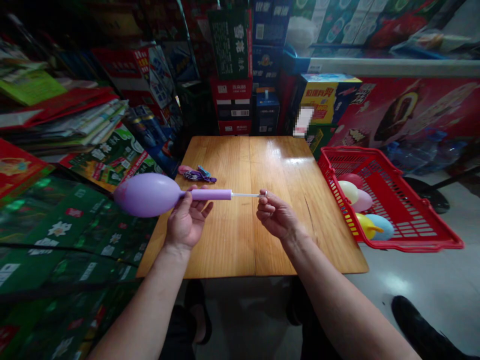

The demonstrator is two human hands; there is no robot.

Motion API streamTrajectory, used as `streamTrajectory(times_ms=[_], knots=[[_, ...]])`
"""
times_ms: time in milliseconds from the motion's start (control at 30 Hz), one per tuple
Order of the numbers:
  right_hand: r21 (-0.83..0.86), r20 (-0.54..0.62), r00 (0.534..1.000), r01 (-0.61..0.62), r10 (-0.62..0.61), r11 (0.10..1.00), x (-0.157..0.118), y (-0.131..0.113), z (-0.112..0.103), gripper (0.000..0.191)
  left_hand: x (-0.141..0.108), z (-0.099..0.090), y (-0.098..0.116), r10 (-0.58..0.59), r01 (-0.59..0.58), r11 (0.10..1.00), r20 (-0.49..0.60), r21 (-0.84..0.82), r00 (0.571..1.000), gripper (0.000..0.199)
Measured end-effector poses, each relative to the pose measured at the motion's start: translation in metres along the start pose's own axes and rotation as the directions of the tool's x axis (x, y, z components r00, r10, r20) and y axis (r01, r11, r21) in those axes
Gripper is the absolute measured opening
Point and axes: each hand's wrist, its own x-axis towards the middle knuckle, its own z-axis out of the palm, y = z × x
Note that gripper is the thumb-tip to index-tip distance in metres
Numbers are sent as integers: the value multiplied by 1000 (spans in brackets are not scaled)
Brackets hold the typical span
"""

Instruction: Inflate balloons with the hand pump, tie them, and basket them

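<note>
A partly filled purple balloon [148, 195] sits on the nozzle end of a purple hand pump [212, 194]. Thumb and fingers of my left hand [188, 215] pinch the balloon's neck where it meets the pump. My right hand [275, 212] is closed around the end of the pump's white rod, which is drawn well out of the barrel. Pump and balloon are held level above the wooden table [247, 240]. Behind my left hand lies a small heap of uninflated balloons [198, 174], in purple, pink and blue.
To the right of the table stands a red plastic basket [412, 240] holding several inflated balloons [362, 200]. Stacked green cartons [56, 240] crowd the left side. More boxes [232, 100] line the back, and a freezer [412, 105] stands at the right.
</note>
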Motion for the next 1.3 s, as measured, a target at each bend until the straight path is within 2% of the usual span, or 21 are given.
streamTrajectory(times_ms=[100,200,267,400,533,600,667,767,833,967,1033,1133,1233,1300], knots=[[-18,-23,1000,-2,2,1000,3,18,0,9,-5,2,-19,-116,117,993,42,-22,992,25],[-49,-15,999,-42,42,998,5,21,1,14,-1,0,-31,-174,172,983,-35,-60,984,19],[-40,-19,998,-65,65,997,4,10,0,13,6,-3,-28,-163,159,985,-52,-73,985,17],[67,-23,998,-63,65,996,5,-7,-5,7,10,-2,-14,-50,48,997,-38,-59,998,19],[139,-15,993,-110,113,984,8,8,-8,8,-1,4,-24,-162,164,986,56,-28,985,27],[112,-6,990,-137,139,984,9,11,-8,10,-2,4,-29,-193,194,980,17,-36,981,25],[69,-1,990,-139,140,988,7,4,-8,10,1,2,-28,-187,185,981,-33,-51,982,21],[75,6,996,-92,91,993,4,-13,-8,8,8,-2,-15,-86,82,995,-62,-64,994,19],[121,-11,998,-57,59,991,4,-15,-9,7,8,-1,-9,-27,25,999,-42,-46,999,21],[166,-17,992,-120,124,979,8,6,-11,7,-4,3,-21,-155,156,988,57,-11,986,27],[155,-1,987,-158,160,975,9,14,-12,8,-7,4,-28,-197,198,980,26,-28,980,24],[129,-6,984,-174,177,976,9,5,-11,9,1,-1,-25,-209,207,977,-20,-56,978,21],[147,-22,993,-115,120,982,7,-12,-10,7,11,-8,-11,-122,121,991,-22,-54,992,19],[165,-27,996,-75,80,983,6,-14,-9,6,12,-9,-8,-70,69,997,-8,-41,998,21]])
